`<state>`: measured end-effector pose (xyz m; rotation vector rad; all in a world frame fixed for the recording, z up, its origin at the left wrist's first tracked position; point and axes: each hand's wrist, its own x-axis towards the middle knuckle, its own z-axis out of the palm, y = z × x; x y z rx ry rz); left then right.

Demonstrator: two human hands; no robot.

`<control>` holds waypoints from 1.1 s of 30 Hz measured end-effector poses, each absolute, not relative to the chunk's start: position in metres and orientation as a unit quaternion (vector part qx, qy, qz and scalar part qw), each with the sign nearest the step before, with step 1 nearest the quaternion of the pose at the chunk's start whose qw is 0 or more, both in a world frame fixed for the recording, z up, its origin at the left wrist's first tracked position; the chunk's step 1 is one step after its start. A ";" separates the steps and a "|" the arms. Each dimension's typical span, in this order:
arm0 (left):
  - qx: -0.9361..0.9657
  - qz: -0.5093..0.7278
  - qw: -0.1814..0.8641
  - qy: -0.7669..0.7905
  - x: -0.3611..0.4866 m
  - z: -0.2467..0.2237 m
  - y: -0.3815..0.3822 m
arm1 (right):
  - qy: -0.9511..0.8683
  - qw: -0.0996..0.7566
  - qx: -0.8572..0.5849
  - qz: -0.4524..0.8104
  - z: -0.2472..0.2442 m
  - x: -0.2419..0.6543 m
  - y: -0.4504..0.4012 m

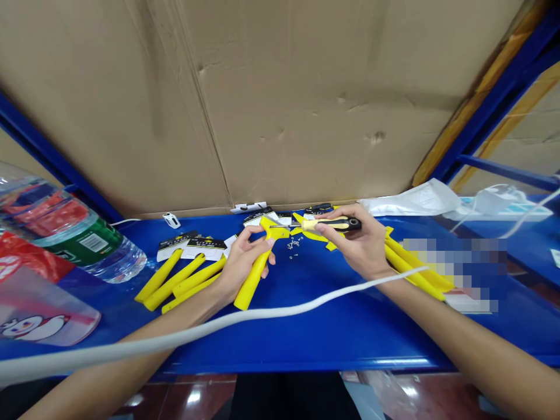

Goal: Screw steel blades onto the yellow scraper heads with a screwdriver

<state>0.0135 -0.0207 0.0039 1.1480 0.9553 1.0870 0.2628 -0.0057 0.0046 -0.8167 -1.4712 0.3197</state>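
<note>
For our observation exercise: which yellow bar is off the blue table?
The yellow bar gripped in the left hand, with a widened head; the four straight yellow bars beside it lie on the blue table.

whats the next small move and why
Likely line the screwdriver tip up with the head of the yellow plastic handle, since the right hand holds it level right at that head, which the left hand steadies, and small screws lie close by.
</note>
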 end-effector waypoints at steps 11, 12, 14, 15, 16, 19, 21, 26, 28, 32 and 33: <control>0.521 0.507 0.562 0.394 0.013 0.001 -0.018 | -0.638 0.646 -0.408 0.098 0.005 0.262 -0.007; 0.524 0.510 0.557 0.393 0.012 0.001 -0.017 | -0.636 0.645 -0.409 0.107 0.006 0.261 -0.007; 0.525 0.522 0.547 0.392 0.013 0.001 -0.015 | -0.633 0.646 -0.405 0.134 0.006 0.260 -0.007; 0.525 0.530 0.540 0.390 0.013 0.001 -0.015 | -0.631 0.645 -0.403 0.156 0.006 0.259 -0.007; 0.525 0.540 0.532 0.387 0.013 0.002 -0.014 | -0.630 0.639 -0.401 0.182 0.006 0.259 -0.007; 0.535 0.564 0.504 0.375 0.014 0.004 -0.015 | -0.640 0.602 -0.401 0.258 0.003 0.258 -0.006; 0.543 0.574 0.490 0.367 0.014 0.006 -0.016 | -0.655 0.570 -0.392 0.303 0.000 0.258 -0.005; 0.549 0.582 0.484 0.353 0.014 0.011 -0.018 | -0.656 0.510 -0.377 0.410 -0.003 0.254 -0.004; 0.547 0.582 0.488 0.352 0.013 0.016 -0.018 | -0.631 0.508 -0.364 0.461 -0.002 0.251 -0.005; 0.536 0.592 0.494 0.343 0.010 0.028 -0.018 | -0.550 0.523 -0.337 0.557 0.000 0.248 -0.006; 0.536 0.593 0.496 0.338 0.009 0.030 -0.018 | -0.541 0.526 -0.336 0.564 0.000 0.248 -0.006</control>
